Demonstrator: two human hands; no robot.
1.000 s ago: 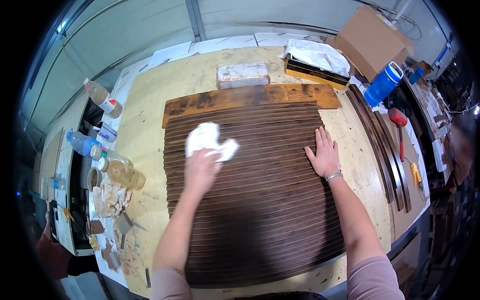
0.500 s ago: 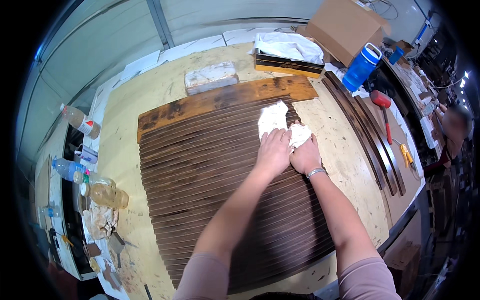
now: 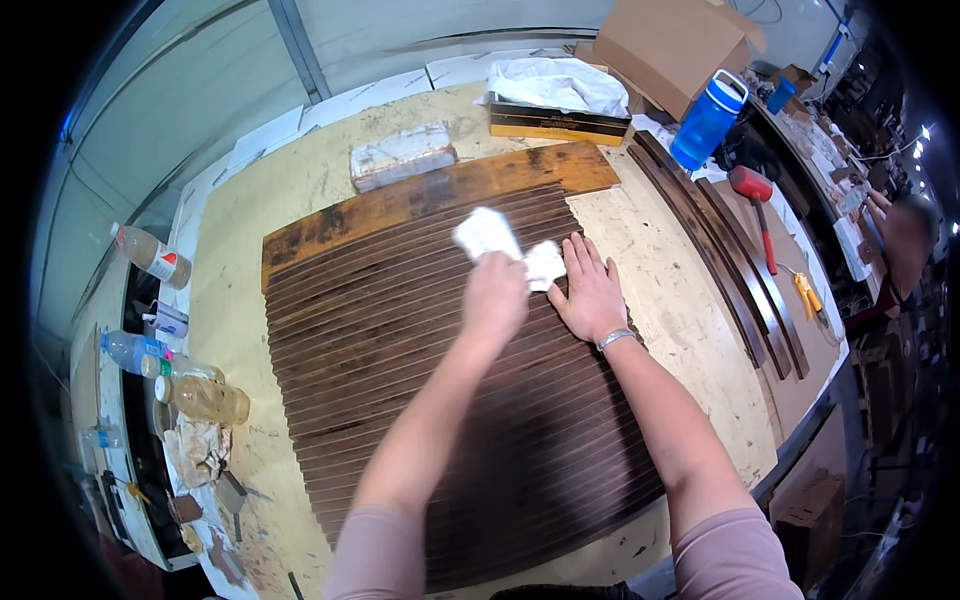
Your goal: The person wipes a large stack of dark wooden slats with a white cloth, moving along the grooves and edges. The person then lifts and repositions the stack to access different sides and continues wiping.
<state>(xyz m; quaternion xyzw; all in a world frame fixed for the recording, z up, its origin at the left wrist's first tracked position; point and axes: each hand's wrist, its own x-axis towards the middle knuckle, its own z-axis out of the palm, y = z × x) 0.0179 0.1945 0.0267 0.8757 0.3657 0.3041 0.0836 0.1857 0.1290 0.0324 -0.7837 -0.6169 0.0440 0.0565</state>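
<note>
A dark brown panel of ridged wooden slats (image 3: 380,370) lies flat on the table before me. My left hand (image 3: 496,300) is closed on a white cloth (image 3: 486,235), pressing it on the slats at the panel's upper middle. Part of the cloth sticks out on either side of the fist, and the hand is slightly blurred. My right hand (image 3: 592,296) rests flat by the panel's right edge, fingers spread, just right of the cloth. A stained orange-brown board (image 3: 420,205) lies along the panel's far edge.
Bottles, including a yellowish one (image 3: 212,400), line the left side. A wrapped white block (image 3: 403,157) and a box holding white cloth (image 3: 560,122) stand at the back. Dark wood strips (image 3: 700,250), a blue jug (image 3: 708,125) and a red mallet (image 3: 752,185) are at right.
My left hand has moved left with the cloth, away from the right hand. The right hand has let go of the cloth and spread flat on the panel. The view has shifted slightly.
</note>
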